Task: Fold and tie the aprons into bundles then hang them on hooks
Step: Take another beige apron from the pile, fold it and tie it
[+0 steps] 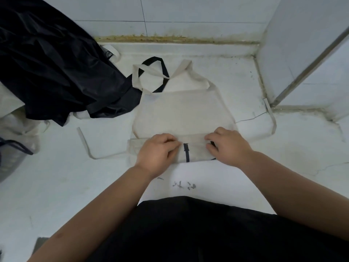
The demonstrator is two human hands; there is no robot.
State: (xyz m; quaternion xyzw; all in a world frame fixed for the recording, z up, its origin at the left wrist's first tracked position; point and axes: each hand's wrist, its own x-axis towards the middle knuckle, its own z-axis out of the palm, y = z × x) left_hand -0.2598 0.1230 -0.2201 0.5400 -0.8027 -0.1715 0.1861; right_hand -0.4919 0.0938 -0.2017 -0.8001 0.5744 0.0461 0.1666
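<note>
Black clothing (pixel 207 229) nearest; L hand (pixel 156 151) + R hand (pixel 227 146) pinch cream apron (pixel 181 110) fold.

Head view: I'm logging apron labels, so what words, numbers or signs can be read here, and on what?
No text can be read.
The dark marks on the floor near the cream apron: too small and blurred to read, perhaps not writing.
The cream apron and the black cloth: no print visible.
</note>
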